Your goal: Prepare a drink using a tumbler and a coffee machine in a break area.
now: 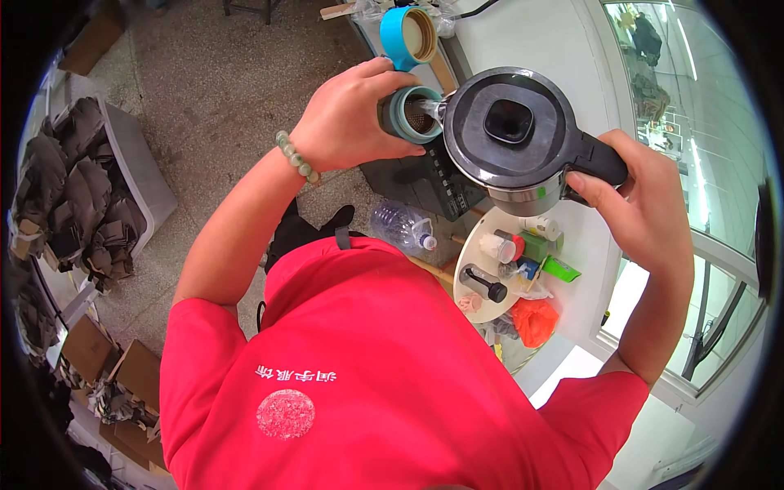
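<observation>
— Both of your hands are busy? What's in each?

— Your left hand is closed around a grey-green bottle, its open mouth turned toward the kettle. Your right hand has a closed grip on the handle of the dark kettle, spout touching the bottle's rim.

— And around them?

— A blue lid lies on the tabletop just beyond the bottle; a round tray of small items sits below the kettle.
</observation>
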Tool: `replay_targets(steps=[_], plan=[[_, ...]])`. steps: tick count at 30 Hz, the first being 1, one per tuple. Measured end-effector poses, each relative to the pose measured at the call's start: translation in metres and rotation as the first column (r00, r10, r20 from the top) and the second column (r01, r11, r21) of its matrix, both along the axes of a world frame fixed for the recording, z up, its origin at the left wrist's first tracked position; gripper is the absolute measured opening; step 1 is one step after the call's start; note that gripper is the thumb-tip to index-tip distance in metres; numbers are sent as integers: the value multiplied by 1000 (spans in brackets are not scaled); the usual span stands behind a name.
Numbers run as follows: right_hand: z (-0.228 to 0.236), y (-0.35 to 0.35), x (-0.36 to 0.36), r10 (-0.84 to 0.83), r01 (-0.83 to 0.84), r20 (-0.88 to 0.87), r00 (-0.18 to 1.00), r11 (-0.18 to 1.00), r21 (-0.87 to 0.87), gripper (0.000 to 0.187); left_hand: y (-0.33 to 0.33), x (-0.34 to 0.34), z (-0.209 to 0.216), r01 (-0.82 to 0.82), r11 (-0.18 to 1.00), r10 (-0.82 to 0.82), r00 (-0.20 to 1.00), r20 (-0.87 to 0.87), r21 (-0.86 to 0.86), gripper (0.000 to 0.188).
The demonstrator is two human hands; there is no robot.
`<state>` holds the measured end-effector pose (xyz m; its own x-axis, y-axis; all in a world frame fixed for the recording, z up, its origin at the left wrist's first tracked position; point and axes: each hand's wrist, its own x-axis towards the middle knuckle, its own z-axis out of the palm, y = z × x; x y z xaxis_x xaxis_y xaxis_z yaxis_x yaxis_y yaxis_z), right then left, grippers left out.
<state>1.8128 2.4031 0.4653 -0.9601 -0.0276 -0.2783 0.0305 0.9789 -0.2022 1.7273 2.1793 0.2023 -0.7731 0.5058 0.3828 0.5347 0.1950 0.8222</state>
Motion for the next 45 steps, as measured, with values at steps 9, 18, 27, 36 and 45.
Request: replay_targets(steps=[9, 18, 27, 36, 45], plan=[[0, 0, 3, 2, -2, -9, 1000, 1000, 12, 23, -1, 2, 2, -7, 1000, 7, 1000, 3, -4, 71], [1, 0, 7, 52, -51, -22, 998, 998, 38, 25, 0, 6, 3, -22, 998, 24, 999, -24, 51, 65], [0, 0, 11, 51, -50, -30, 998, 999, 9, 24, -1, 10, 5, -26, 999, 28, 999, -24, 47, 65], [3, -2, 15, 38, -37, -24, 999, 999, 13, 24, -1, 12, 5, -20, 998, 21, 999, -30, 54, 65], [4, -3, 17, 33, -32, -28, 999, 999, 23, 25, 2, 16, 1, -23, 994, 20, 999, 35, 111, 65]])
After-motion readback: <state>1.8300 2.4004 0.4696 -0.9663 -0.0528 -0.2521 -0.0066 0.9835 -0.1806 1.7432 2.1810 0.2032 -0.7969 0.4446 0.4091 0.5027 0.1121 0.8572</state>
